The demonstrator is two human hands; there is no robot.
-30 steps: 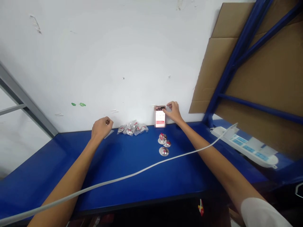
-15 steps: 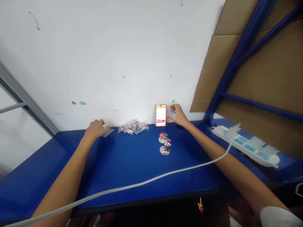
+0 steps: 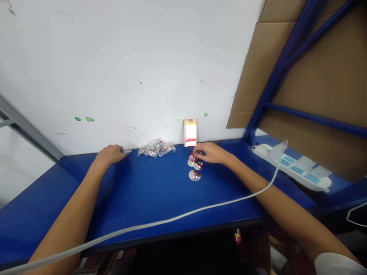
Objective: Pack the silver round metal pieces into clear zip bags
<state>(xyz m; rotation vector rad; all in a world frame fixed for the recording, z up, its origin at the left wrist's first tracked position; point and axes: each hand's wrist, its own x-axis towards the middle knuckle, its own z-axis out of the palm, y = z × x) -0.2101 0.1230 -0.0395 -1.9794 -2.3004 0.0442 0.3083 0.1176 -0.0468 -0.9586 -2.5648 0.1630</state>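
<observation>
Presently, bench top (image 3: 149,198): blue, set against the white wall (image 3: 129,57); a white cable (image 3: 172,219) crosses it from front left to right.
Power strip (image 3: 289,168): right rear, the cable plugged into it.
Right hand (image 3: 210,153): has come down from the upright card to the metal discs (image 3: 195,165). Fingers are drawn together, tips on the rearmost disc. Pinch or mere touch, cannot tell.
Left hand (image 3: 110,154): palm down, fingers close together, tips at a clear packet (image 3: 127,151) by the wall. Grip not discernible.
Upright card (image 3: 190,133): leans on the wall, now free of both hands.
Bagged pile (image 3: 156,148): between the hands, untouched.
Discs: three, clustered mid-bench; the work has shifted to them.

Shiny metal discs (image 3: 194,175) on a smooth, glossy blue table (image 3: 149,191).
</observation>
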